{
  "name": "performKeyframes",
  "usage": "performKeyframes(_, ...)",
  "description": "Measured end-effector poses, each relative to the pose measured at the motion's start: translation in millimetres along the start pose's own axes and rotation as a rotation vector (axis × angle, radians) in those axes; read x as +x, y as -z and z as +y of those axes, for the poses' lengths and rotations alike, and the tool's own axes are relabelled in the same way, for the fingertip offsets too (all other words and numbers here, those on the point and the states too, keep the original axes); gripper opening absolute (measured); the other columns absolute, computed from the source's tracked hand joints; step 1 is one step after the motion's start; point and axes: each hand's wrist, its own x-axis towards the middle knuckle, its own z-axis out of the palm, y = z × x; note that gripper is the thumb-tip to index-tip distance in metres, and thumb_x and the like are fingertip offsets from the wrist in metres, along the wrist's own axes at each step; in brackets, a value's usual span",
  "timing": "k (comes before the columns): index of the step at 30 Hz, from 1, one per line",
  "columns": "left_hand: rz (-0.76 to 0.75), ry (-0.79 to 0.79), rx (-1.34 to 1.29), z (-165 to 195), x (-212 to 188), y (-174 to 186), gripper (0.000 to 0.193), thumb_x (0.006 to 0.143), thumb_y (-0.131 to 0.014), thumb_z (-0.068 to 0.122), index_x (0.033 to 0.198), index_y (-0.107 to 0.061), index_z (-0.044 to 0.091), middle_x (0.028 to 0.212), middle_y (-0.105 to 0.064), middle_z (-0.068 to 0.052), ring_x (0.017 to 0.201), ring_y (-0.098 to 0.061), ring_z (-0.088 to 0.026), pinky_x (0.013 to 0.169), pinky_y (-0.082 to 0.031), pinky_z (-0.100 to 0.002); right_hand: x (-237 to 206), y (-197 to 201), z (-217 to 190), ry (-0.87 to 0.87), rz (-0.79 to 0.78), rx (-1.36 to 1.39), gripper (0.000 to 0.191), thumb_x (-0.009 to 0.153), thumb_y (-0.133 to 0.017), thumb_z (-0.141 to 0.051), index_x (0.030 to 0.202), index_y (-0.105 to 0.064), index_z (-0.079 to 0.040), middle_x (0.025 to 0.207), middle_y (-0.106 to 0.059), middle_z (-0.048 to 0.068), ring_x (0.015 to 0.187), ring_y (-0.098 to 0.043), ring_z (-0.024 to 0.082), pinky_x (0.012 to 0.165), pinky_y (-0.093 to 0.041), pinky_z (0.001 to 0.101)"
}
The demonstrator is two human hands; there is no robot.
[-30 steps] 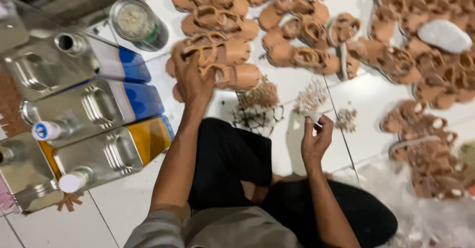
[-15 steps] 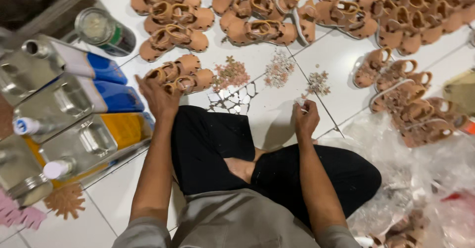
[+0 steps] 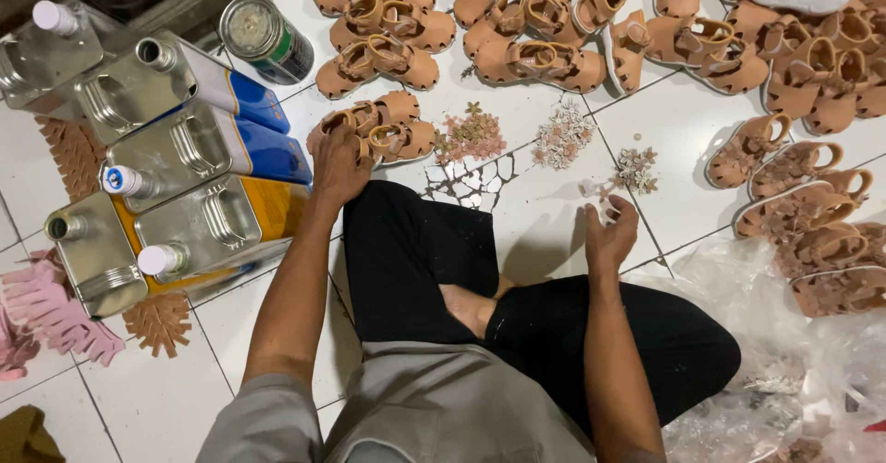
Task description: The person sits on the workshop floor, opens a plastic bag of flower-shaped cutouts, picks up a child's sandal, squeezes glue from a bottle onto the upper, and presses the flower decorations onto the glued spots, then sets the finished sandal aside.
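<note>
I sit cross-legged on a white tiled floor (image 3: 544, 214). My left hand (image 3: 336, 163) grips a small tan sandal (image 3: 388, 126) lying just beyond my knee. Raised over the floor, my right hand (image 3: 609, 232) pinches a small pale flower trim between its fingertips. Three little heaps of flower trims lie ahead: a pinkish one (image 3: 471, 135), a white one (image 3: 563, 135) and a beige one (image 3: 639, 169).
Many tan sandals (image 3: 517, 29) cover the floor ahead and to the right (image 3: 794, 195). Several metal cans (image 3: 185, 149) and a round tin (image 3: 266, 38) stand at the left. Clear plastic bags (image 3: 794, 371) lie at the lower right, pink and brown cut-outs (image 3: 55, 306) at the lower left.
My left hand has drawn back from the far sandals and now grips the nearest sandal. My right hand stays raised with its fingers pinched. My view has tilted down.
</note>
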Motion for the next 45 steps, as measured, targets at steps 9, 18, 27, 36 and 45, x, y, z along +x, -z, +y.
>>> performKeyframes(9, -0.4, 0.36, 0.077, 12.0, 32.2, 74.0, 0.032, 0.088, -0.067, 0.034, 0.096, -0.069, 0.003, 0.107, -0.07, -0.024, 0.103, -0.069, -0.041, 0.091, -0.053, -0.051, -56.5, 31.7, -42.7, 0.105, -0.114, -0.036, 0.029, 0.096, -0.075, -0.017, 0.117, -0.069, 0.003, 0.103, -0.072, 0.018, 0.095, -0.07, 0.028, 0.084, -0.054, 0.0393)
performKeyframes(18, -0.128, 0.265, -0.799, 90.4, 4.0, 86.9, 0.023, 0.093, -0.059, 0.022, 0.083, -0.061, 0.001, 0.078, -0.059, -0.005, 0.072, -0.062, -0.017, 0.067, -0.058, -0.037, -94.7, 14.0, -137.9, -0.031, -0.724, 0.657, 0.049, 0.1, -0.063, -0.02, 0.144, -0.047, -0.004, 0.132, -0.063, 0.016, 0.11, -0.071, 0.02, 0.087, -0.062, 0.0333)
performKeyframes(27, -0.158, 0.022, -1.335, 158.9, -48.7, 41.0, 0.029, 0.106, -0.058, 0.035, 0.113, -0.061, 0.007, 0.123, -0.064, -0.011, 0.098, -0.067, -0.013, 0.086, -0.056, -0.024, -98.7, 36.0, -213.0, -0.308, -0.764, 1.052, 0.06, 0.094, -0.062, -0.018, 0.144, -0.039, 0.004, 0.126, -0.064, 0.021, 0.099, -0.075, 0.029, 0.072, -0.064, 0.0371)
performKeyframes(36, -0.589, 0.206, -1.927, 217.2, -77.5, 15.6, 0.062, 0.104, -0.059, 0.036, 0.151, -0.037, 0.003, 0.133, -0.059, -0.013, 0.118, -0.064, -0.019, 0.097, -0.059, -0.032, -105.6, 68.0, -186.6, -0.305, -0.713, 1.081, 0.046, 0.101, -0.067, -0.019, 0.139, -0.056, 0.005, 0.118, -0.066, 0.015, 0.104, -0.065, 0.019, 0.092, -0.054, 0.0313)
performKeyframes(45, -0.452, 0.296, -1.537, 227.8, -77.4, 12.3, 0.064, 0.101, -0.057, 0.044, 0.147, -0.037, 0.004, 0.132, -0.056, -0.017, 0.122, -0.06, -0.021, 0.091, -0.058, -0.032, -86.8, 89.3, -211.1, 0.558, -0.088, 0.133, 0.037, 0.088, -0.084, -0.014, 0.116, -0.064, 0.0, 0.115, -0.067, 0.016, 0.108, -0.065, 0.026, 0.092, -0.054, 0.0358)
